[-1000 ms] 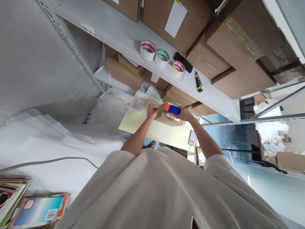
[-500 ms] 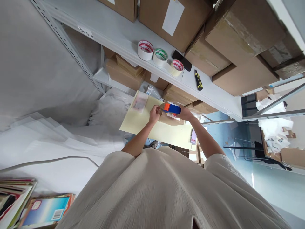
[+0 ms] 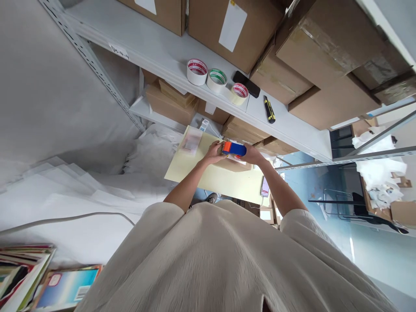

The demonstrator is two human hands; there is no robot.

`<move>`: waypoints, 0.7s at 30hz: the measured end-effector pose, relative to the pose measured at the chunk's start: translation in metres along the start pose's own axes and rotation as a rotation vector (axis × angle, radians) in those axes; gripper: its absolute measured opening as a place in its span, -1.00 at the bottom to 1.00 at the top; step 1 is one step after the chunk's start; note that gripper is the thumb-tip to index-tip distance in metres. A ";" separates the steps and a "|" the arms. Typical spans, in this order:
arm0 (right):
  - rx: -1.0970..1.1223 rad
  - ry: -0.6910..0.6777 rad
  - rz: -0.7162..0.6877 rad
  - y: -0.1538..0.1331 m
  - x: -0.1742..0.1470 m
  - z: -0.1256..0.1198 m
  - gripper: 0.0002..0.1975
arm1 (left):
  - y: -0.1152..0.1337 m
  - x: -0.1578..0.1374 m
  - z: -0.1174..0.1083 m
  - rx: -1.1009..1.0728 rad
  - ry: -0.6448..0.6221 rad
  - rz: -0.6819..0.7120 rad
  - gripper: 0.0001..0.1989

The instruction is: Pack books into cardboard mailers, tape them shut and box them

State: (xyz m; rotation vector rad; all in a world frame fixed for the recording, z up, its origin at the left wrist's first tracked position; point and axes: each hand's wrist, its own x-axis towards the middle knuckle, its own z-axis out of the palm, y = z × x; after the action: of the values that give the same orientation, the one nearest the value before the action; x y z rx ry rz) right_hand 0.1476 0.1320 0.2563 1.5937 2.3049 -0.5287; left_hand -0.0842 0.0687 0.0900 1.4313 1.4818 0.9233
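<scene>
A blue tape dispenser (image 3: 238, 149) with an orange front end is in my right hand (image 3: 252, 155), which closes round its right end. It is above a small cardboard box (image 3: 234, 165) lying on a pale yellow tabletop (image 3: 177, 168). My left hand (image 3: 213, 153) is at the orange end, fingers curled with the fingertips close against the dispenser and the box's left end. What lies between those fingers is too small to make out. A flat, clear-wrapped item (image 3: 191, 143) lies left of my left hand, and a phone (image 3: 264, 187) with a lit screen lies at the right.
On the shelf (image 3: 169, 54) ahead stand several tape rolls (image 3: 196, 72), a dark phone (image 3: 246, 83) and a yellow-black utility knife (image 3: 269, 109). Cardboard boxes (image 3: 234, 26) fill its back. White packing sheets (image 3: 81, 195) and magazines (image 3: 66, 287) are at my left.
My left hand has moved slightly right and up, from a pinch beside the dispenser to its orange end. My right hand and the dispenser stay nearly in place. The view has shifted slightly.
</scene>
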 end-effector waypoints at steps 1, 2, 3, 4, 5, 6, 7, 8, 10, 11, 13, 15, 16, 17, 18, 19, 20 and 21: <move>-0.010 -0.004 0.000 0.000 0.000 -0.001 -0.41 | 0.002 0.001 -0.003 0.061 -0.026 0.001 -0.12; -0.025 -0.009 0.000 -0.001 0.000 -0.002 -0.40 | 0.004 0.000 -0.006 0.122 -0.047 0.002 -0.10; -0.042 -0.013 -0.002 -0.001 -0.001 -0.003 -0.40 | 0.006 0.000 -0.010 0.179 -0.066 0.001 -0.08; -0.060 -0.019 -0.007 -0.002 -0.001 -0.005 -0.41 | 0.008 -0.001 -0.013 0.230 -0.081 -0.002 -0.07; -0.076 -0.026 -0.016 -0.002 -0.001 -0.007 -0.41 | 0.009 -0.003 -0.015 0.272 -0.092 -0.007 -0.07; -0.091 -0.035 -0.025 -0.003 -0.002 -0.009 -0.42 | 0.011 -0.004 -0.018 0.306 -0.103 -0.009 -0.07; -0.104 -0.045 -0.033 -0.004 -0.002 -0.011 -0.43 | 0.013 -0.006 -0.020 0.334 -0.111 -0.009 -0.08; -0.114 -0.056 -0.039 -0.004 -0.003 -0.013 -0.44 | 0.015 -0.007 -0.021 0.359 -0.115 -0.007 -0.09; -0.132 -0.072 -0.045 -0.005 -0.004 -0.016 -0.45 | 0.018 -0.009 -0.022 0.401 -0.117 0.002 -0.13; -0.141 -0.074 -0.045 -0.006 -0.005 -0.017 -0.47 | 0.020 -0.010 -0.023 0.416 -0.119 0.004 -0.14; -0.154 -0.067 -0.047 -0.006 -0.005 -0.018 -0.49 | 0.023 -0.011 -0.023 0.431 -0.120 -0.007 -0.15; -0.152 -0.059 -0.053 -0.004 -0.006 -0.018 -0.49 | 0.024 -0.011 -0.023 0.424 -0.124 -0.025 -0.14; -0.144 -0.057 -0.057 -0.003 -0.006 -0.018 -0.47 | 0.024 -0.011 -0.023 0.415 -0.125 -0.032 -0.13; -0.133 -0.056 -0.062 -0.002 -0.006 -0.018 -0.46 | 0.023 -0.012 -0.023 0.404 -0.122 -0.035 -0.13; -0.122 -0.057 -0.068 0.000 -0.005 -0.018 -0.44 | 0.023 -0.012 -0.023 0.393 -0.117 -0.036 -0.13; -0.112 -0.059 -0.074 0.001 -0.005 -0.017 -0.43 | 0.022 -0.012 -0.022 0.383 -0.112 -0.036 -0.13; -0.107 -0.060 -0.081 0.002 -0.005 -0.017 -0.42 | 0.022 -0.012 -0.022 0.374 -0.105 -0.034 -0.14; -0.104 -0.062 -0.087 0.002 -0.005 -0.016 -0.42 | 0.022 -0.013 -0.022 0.369 -0.099 -0.033 -0.14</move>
State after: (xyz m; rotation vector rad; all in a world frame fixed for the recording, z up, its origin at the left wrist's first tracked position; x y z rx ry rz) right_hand 0.1507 0.1360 0.2728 1.4152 2.3238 -0.4628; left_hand -0.0968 0.0587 0.1191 1.6824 1.6533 0.5675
